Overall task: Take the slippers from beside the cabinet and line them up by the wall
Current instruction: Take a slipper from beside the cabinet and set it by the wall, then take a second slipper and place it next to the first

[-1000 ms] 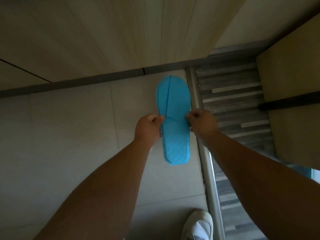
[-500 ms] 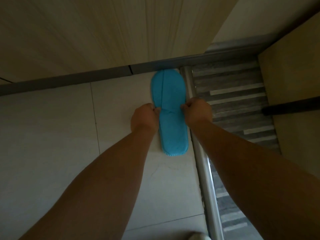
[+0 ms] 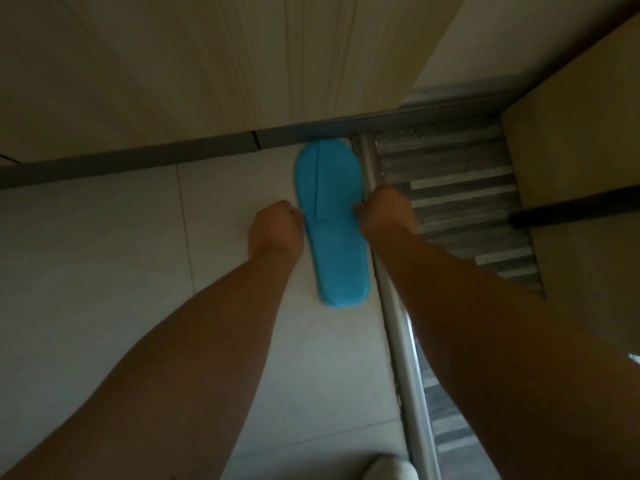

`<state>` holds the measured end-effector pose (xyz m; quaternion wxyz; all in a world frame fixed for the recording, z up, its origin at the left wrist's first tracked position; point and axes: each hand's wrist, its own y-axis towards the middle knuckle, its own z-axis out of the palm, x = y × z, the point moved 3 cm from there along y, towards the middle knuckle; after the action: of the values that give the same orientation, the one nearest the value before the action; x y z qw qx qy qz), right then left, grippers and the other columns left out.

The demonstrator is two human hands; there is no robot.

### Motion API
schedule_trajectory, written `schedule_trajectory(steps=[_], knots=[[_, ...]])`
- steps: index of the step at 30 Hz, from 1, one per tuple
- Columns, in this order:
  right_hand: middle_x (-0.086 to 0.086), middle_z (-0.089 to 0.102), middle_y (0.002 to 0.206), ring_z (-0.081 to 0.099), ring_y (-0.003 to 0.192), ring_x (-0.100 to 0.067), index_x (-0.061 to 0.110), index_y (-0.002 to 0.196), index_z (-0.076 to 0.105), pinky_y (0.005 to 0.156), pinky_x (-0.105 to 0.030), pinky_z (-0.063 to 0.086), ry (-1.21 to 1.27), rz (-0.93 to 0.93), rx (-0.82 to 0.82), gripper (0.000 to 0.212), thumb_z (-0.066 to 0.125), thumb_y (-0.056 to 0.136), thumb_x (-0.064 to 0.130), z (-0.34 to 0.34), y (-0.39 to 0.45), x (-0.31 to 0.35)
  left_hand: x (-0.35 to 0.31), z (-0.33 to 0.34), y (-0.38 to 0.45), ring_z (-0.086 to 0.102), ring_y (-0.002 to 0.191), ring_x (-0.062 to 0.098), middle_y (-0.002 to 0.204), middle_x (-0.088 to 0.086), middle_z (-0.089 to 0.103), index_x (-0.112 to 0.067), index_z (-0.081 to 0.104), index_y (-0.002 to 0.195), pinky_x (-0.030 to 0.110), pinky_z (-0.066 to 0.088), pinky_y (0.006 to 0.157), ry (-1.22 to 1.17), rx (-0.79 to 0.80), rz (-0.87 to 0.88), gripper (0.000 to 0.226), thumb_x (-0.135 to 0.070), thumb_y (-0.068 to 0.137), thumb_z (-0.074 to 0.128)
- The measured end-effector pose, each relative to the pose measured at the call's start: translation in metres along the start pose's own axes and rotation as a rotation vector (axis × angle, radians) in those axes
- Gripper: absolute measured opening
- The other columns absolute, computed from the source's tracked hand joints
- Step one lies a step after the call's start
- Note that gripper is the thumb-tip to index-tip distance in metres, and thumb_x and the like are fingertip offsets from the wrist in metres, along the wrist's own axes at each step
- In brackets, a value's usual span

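A flat blue slipper (image 3: 332,223) lies on the pale tiled floor (image 3: 104,271), its toe against the grey baseboard (image 3: 156,157) of the wall. My right hand (image 3: 384,213) pinches the slipper's right edge about midway along. My left hand (image 3: 277,226) hovers at the left edge with curled fingers, a thin gap showing between them and the slipper. No second slipper is in view.
A metal threshold strip (image 3: 398,323) runs along the slipper's right side, with grey striped flooring (image 3: 467,202) beyond it. A tan cabinet (image 3: 571,133) with a dark bar (image 3: 571,209) stands at the right. A white shoe (image 3: 384,469) pokes in at the bottom.
The slipper went down from mid-air onto the floor, ending with its toe at the baseboard. My left hand's fingers came off its edge.
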<state>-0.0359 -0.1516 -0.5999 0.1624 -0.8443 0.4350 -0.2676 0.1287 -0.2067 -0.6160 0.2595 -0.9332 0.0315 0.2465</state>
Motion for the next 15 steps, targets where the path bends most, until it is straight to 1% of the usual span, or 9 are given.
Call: schedule_trajectory(steps=[3,5,6,8,9,11,13,15], knots=[[-0.014,0.065,0.113,0.062,0.102,-0.031,0.008,0.108,0.061,0.072,-0.033,0.042,-0.090,-0.068,-0.033,0.025,0.056,0.093,0.027,-0.019,-0.023,0.004,-0.007,-0.024,-0.019,0.058,0.083,0.029,0.096,0.021,0.065,-0.001,0.058,0.087,0.030,0.037,0.066,0.089,-0.035,0.052,0.037,-0.028,0.101,0.036],[-0.014,0.065,0.110,0.061,0.098,-0.030,0.009,0.108,0.061,0.070,-0.032,0.040,-0.166,-0.153,-0.066,0.026,0.054,0.093,0.029,-0.039,-0.046,0.008,-0.016,-0.043,-0.040,0.056,0.080,0.026,0.097,0.019,0.065,0.000,0.058,0.095,0.030,0.034,0.063,0.176,-0.022,0.114,0.033,-0.024,0.101,0.035],[-0.015,0.064,0.109,0.060,0.099,-0.031,0.009,0.109,0.061,0.071,-0.034,0.042,-0.205,-0.199,-0.086,0.027,0.053,0.093,0.030,-0.050,-0.060,0.010,-0.022,-0.053,-0.052,0.055,0.078,0.026,0.098,0.019,0.064,-0.001,0.058,0.098,0.031,0.033,0.062,0.237,-0.009,0.158,0.031,-0.021,0.101,0.035],[-0.015,0.061,0.114,0.054,0.106,-0.032,0.010,0.114,0.060,0.081,-0.040,0.045,-0.282,-0.295,-0.132,0.031,0.051,0.093,0.031,-0.072,-0.089,0.016,-0.035,-0.077,-0.080,0.057,0.081,0.028,0.099,0.019,0.063,-0.001,0.057,0.099,0.033,0.034,0.062,0.377,-0.003,0.261,0.024,-0.014,0.098,0.037],[-0.015,0.059,0.117,0.052,0.110,-0.033,0.010,0.117,0.058,0.088,-0.043,0.044,-0.311,-0.336,-0.150,0.034,0.050,0.092,0.032,-0.083,-0.104,0.020,-0.042,-0.091,-0.095,0.058,0.085,0.031,0.100,0.018,0.063,-0.002,0.056,0.100,0.035,0.035,0.065,0.444,-0.007,0.311,0.022,-0.013,0.096,0.038],[-0.013,0.057,0.122,0.048,0.117,-0.032,0.012,0.123,0.055,0.097,-0.045,0.040,-0.338,-0.380,-0.184,0.039,0.050,0.092,0.035,-0.104,-0.137,0.028,-0.056,-0.120,-0.127,0.056,0.095,0.034,0.107,0.016,0.060,-0.006,0.055,0.107,0.038,0.037,0.073,0.542,-0.003,0.393,0.023,-0.018,0.094,0.040],[-0.012,0.055,0.126,0.045,0.121,-0.032,0.013,0.126,0.053,0.104,-0.047,0.036,-0.372,-0.386,-0.215,0.044,0.050,0.091,0.039,-0.126,-0.172,0.034,-0.068,-0.148,-0.158,0.052,0.104,0.032,0.114,0.014,0.058,-0.009,0.051,0.117,0.040,0.037,0.081,0.594,0.015,0.467,0.031,-0.025,0.094,0.040],[-0.011,0.054,0.128,0.043,0.125,-0.032,0.014,0.130,0.050,0.108,-0.048,0.032,-0.400,-0.387,-0.224,0.048,0.052,0.090,0.040,-0.147,-0.211,0.039,-0.075,-0.174,-0.188,0.048,0.113,0.031,0.124,0.013,0.054,-0.009,0.045,0.127,0.042,0.036,0.093,0.613,0.040,0.537,0.039,-0.030,0.093,0.040]])
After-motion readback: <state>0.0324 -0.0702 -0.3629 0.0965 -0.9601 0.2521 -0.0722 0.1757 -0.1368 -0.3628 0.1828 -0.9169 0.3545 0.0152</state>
